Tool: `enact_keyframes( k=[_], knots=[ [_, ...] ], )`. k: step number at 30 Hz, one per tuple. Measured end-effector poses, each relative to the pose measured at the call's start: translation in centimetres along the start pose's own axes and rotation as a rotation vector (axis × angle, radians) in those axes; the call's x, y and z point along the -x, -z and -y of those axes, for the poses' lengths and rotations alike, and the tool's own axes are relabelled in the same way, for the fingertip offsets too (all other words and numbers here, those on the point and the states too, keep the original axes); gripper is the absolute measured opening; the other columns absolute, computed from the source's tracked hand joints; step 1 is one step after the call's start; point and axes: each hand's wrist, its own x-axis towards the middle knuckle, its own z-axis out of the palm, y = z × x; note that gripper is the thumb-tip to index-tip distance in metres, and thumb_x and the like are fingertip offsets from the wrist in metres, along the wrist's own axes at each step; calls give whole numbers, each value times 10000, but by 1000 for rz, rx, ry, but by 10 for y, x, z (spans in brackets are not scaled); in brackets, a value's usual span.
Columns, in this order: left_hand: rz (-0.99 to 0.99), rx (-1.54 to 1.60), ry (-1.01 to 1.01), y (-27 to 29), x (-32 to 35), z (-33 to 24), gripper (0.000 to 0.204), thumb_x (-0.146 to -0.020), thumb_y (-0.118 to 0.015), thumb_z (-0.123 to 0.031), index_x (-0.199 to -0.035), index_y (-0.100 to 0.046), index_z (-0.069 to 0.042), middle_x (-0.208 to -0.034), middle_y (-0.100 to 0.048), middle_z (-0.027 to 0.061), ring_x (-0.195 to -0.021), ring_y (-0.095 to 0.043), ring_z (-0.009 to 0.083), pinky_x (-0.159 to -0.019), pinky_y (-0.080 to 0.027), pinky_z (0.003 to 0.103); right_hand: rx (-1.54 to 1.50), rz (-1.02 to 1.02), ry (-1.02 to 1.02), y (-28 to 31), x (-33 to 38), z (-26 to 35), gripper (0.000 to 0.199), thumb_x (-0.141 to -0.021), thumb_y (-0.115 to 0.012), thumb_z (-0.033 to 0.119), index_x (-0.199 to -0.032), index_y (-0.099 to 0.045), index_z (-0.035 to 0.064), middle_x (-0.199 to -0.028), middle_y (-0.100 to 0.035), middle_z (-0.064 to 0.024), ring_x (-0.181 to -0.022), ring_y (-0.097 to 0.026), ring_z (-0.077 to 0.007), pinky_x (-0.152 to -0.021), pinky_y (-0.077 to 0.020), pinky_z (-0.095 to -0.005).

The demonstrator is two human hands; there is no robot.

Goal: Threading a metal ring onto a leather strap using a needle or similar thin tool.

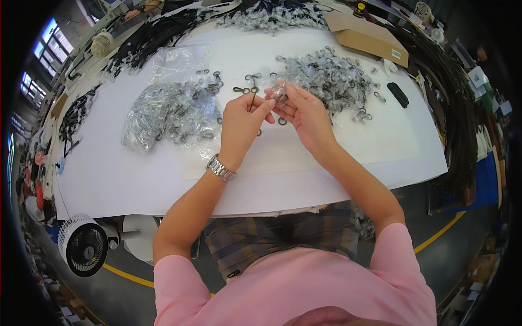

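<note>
My left hand (pixel 243 120) and my right hand (pixel 305 114) meet above the white table (pixel 109 179), both pinching a small clear plastic packet (pixel 279 92) with a dark metal ring inside. A thin dark piece hangs from my left fingers. A metal watch (pixel 220 168) sits on my left wrist. Left of my hands lies a heap of clear packets with metal clasps (pixel 171 111). Another heap of wrapped clasps (pixel 326 76) lies just right of and beyond my right hand. A few loose dark rings and clasps (pixel 244 87) lie between the heaps.
A cardboard box (pixel 367 35) stands at the far right of the table, with a black oblong object (pixel 398 94) near it. Bundles of black straps (pixel 152 32) line the far and right edges. A white fan (pixel 83 244) stands on the floor at lower left.
</note>
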Motion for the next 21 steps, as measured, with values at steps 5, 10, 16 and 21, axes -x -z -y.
enact_keyframes(
  k=[5,10,16,21],
  knots=[
    [-5,186,57,-6,3,9,232,-974,-698,-226,-852,-684,-30,-683,-711,34,-500,-483,21,-448,-362,202,31,19,-46,-1,5,-7,378,-1068,-538,163,-1390,-533,-36,-1267,-694,-129,-1093,-686,-166,-985,-539,-319],
    [80,191,49,-1,0,1,267,-1001,-675,-246,-855,-678,-23,-664,-688,39,-486,-461,22,-447,-347,195,120,56,-48,1,0,-4,380,-1057,-559,156,-1384,-538,-35,-1206,-708,-109,-1050,-690,-157,-968,-540,-303],
    [179,303,-23,29,-21,2,239,-1038,-628,-246,-972,-685,-24,-707,-640,-5,-487,-400,8,-438,-282,184,136,125,-25,2,-6,10,395,-1050,-572,154,-1404,-515,-10,-1090,-714,-81,-933,-681,-119,-850,-558,-261],
    [394,453,96,34,-23,5,173,-1025,-652,-217,-1011,-665,-45,-724,-638,0,-489,-374,-3,-433,-241,186,92,423,-284,13,-14,5,395,-1053,-573,167,-1405,-510,-1,-989,-688,-42,-819,-641,-85,-771,-555,-245]
  ],
)
